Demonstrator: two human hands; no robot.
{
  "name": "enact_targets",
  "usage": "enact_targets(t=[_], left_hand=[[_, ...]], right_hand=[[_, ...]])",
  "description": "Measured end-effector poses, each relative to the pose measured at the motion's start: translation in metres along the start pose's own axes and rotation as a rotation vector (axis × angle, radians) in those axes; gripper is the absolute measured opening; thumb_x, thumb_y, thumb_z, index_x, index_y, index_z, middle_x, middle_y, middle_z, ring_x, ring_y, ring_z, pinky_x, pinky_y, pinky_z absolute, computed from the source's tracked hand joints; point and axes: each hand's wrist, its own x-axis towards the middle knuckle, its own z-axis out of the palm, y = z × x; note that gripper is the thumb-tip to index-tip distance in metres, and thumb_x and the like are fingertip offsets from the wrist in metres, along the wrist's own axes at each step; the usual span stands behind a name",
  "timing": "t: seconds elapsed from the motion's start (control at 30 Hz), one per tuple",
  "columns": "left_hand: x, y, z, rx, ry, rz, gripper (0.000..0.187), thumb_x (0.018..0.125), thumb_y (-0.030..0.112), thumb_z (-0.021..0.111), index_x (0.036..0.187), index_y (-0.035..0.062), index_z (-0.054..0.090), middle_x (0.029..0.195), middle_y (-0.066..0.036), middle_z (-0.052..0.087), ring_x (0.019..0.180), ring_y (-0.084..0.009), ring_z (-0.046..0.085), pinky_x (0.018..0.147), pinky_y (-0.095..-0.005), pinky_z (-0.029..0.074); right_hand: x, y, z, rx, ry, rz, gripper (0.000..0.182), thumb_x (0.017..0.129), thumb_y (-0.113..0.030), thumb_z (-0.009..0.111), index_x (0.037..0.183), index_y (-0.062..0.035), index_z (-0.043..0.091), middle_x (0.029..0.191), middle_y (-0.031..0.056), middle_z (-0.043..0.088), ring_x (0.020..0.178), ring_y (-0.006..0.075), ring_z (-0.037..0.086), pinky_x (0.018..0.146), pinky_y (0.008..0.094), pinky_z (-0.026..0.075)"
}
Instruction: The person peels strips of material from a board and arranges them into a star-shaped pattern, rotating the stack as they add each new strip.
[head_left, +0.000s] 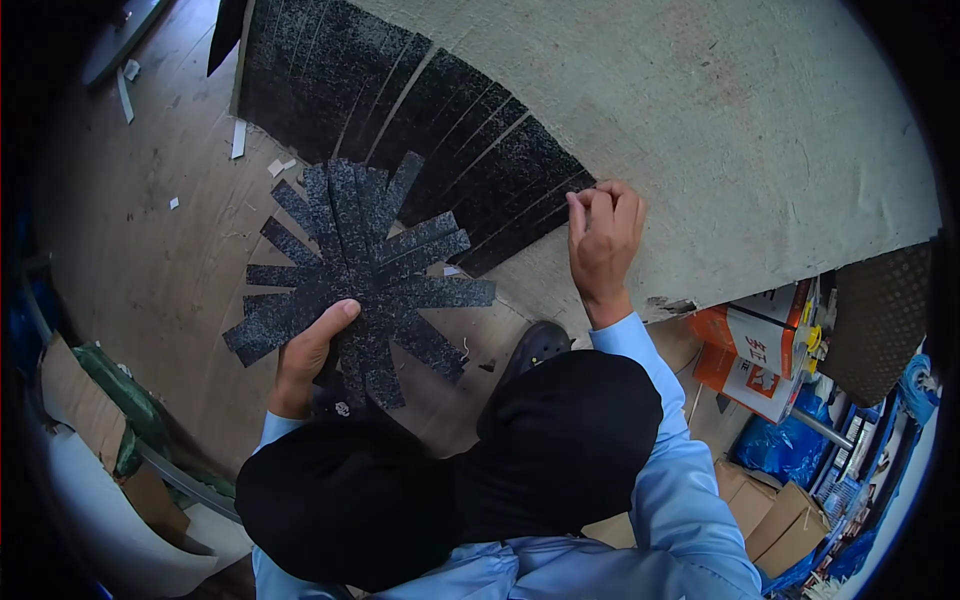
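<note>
My left hand [312, 350] is closed on a bundle of black speckled strips [365, 285], crossed over one another and fanned out like a star. The thumb presses on top near the middle; the other fingers are hidden underneath. More black strips [440, 125] lie side by side along the edge of the pale board [730, 140], with narrow gaps between some of them. My right hand [607, 235] is at the near end of this row, thumb and fingers pinched at the corner of the last strip. The fingertips partly hide the strip's end.
White scraps [238, 138] lie on the wood-look floor [150, 240]. At right stand an orange-and-white box [750, 350], blue plastic bags [790, 440] and cardboard boxes [785, 520]. A dark shoe [540, 345] shows below the board. A white curved container [110, 500] is at lower left.
</note>
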Motion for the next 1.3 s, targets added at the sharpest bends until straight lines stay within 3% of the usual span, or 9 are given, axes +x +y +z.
enact_targets(t=[0.13, 0.37, 0.53, 0.77, 0.87, 0.97, 1.03, 1.17, 1.3], left_hand=[[-0.003, 0.004, 0.013, -0.005, 0.003, 0.081, 0.018, 0.084, 0.011, 0.059, 0.095, -0.0015, 0.062, 0.09, -0.01, 0.064, 0.078, -0.0155, 0.062, 0.07, -0.0252, 0.052], [0.002, 0.001, -0.001, -0.046, 0.011, -0.024, 0.018, 0.084, 0.01, 0.059, 0.096, -0.0026, 0.062, 0.091, -0.01, 0.064, 0.078, -0.0157, 0.062, 0.07, -0.0252, 0.052], [0.011, -0.007, -0.01, 0.009, -0.017, 0.023, 0.019, 0.083, 0.01, 0.061, 0.097, -0.0022, 0.063, 0.093, -0.01, 0.065, 0.08, -0.015, 0.063, 0.072, -0.0245, 0.052], [0.007, -0.006, -0.009, 0.017, -0.013, 0.048, 0.019, 0.083, 0.011, 0.061, 0.097, -0.0015, 0.063, 0.093, -0.01, 0.065, 0.08, -0.0145, 0.063, 0.073, -0.0242, 0.051], [-0.001, -0.002, -0.008, -0.036, 0.017, -0.08, 0.022, 0.083, 0.013, 0.058, 0.1, -0.0018, 0.06, 0.097, -0.012, 0.064, 0.083, -0.0178, 0.062, 0.078, -0.029, 0.051], [0.0, 0.0, -0.01, -0.024, -0.034, -0.041, 0.023, 0.082, 0.013, 0.059, 0.1, -0.0017, 0.06, 0.097, -0.012, 0.064, 0.083, -0.0179, 0.062, 0.077, -0.0295, 0.051], [0.001, 0.0, -0.011, -0.016, -0.055, -0.018, 0.02, 0.085, 0.014, 0.058, 0.097, -0.0008, 0.062, 0.09, -0.009, 0.064, 0.079, -0.0145, 0.062, 0.069, -0.0249, 0.052], [-0.002, 0.008, -0.002, 0.052, -0.108, 0.083, 0.02, 0.085, 0.014, 0.058, 0.097, -0.0014, 0.062, 0.091, -0.01, 0.064, 0.079, -0.0149, 0.062, 0.07, -0.0252, 0.052], [-0.004, 0.003, -0.007, -0.023, -0.072, 0.031, 0.021, 0.085, 0.015, 0.058, 0.098, -0.0019, 0.062, 0.093, -0.01, 0.064, 0.08, -0.0152, 0.063, 0.07, -0.0255, 0.052]], right_hand=[[0.001, 0.001, 0.002, 0.064, 0.074, -0.001, 0.035, 0.072, -0.008, 0.07, 0.102, -0.0005, 0.054, 0.097, 0.0144, 0.054, 0.088, 0.0306, 0.051, 0.078, 0.0367, 0.041], [0.002, -0.007, 0.0, -0.004, 0.073, 0.003, 0.038, 0.072, -0.007, 0.07, 0.104, -0.0008, 0.052, 0.096, 0.0136, 0.054, 0.089, 0.0293, 0.05, 0.08, 0.0361, 0.039], [0.01, -0.005, -0.004, 0.002, -0.033, 0.023, 0.04, 0.07, -0.007, 0.07, 0.104, -0.0004, 0.051, 0.092, 0.0126, 0.053, 0.085, 0.0276, 0.049, 0.077, 0.0359, 0.039], [0.005, -0.005, -0.002, 0.019, 0.042, -0.046, 0.041, 0.069, -0.007, 0.071, 0.104, -0.0004, 0.051, 0.09, 0.0123, 0.053, 0.084, 0.0274, 0.049, 0.077, 0.0354, 0.039], [0.007, -0.01, -0.002, -0.014, 0.029, 0.021, 0.041, 0.069, -0.008, 0.071, 0.104, -0.0001, 0.051, 0.088, 0.0122, 0.052, 0.083, 0.0272, 0.049, 0.076, 0.0355, 0.039], [0.012, -0.01, -0.004, -0.067, -0.028, 0.05, 0.042, 0.069, -0.009, 0.072, 0.104, 0.0001, 0.051, 0.086, 0.0116, 0.052, 0.084, 0.0273, 0.048, 0.076, 0.0355, 0.039], [0.012, -0.009, -0.006, -0.031, -0.075, 0.059, 0.041, 0.07, -0.009, 0.072, 0.104, -0.0005, 0.051, 0.082, 0.0108, 0.051, 0.081, 0.0266, 0.049, 0.074, 0.0356, 0.039], [0.004, 0.0, 0.003, 0.092, 0.059, 0.067, 0.037, 0.073, -0.009, 0.07, 0.103, -0.0013, 0.052, 0.084, 0.0115, 0.054, 0.075, 0.0255, 0.054, 0.068, 0.0341, 0.044], [0.008, -0.003, -0.003, 0.056, -0.005, 0.048, 0.032, 0.074, -0.007, 0.069, 0.101, -0.0009, 0.053, 0.086, 0.0119, 0.056, 0.076, 0.0254, 0.055, 0.068, 0.0329, 0.045]])
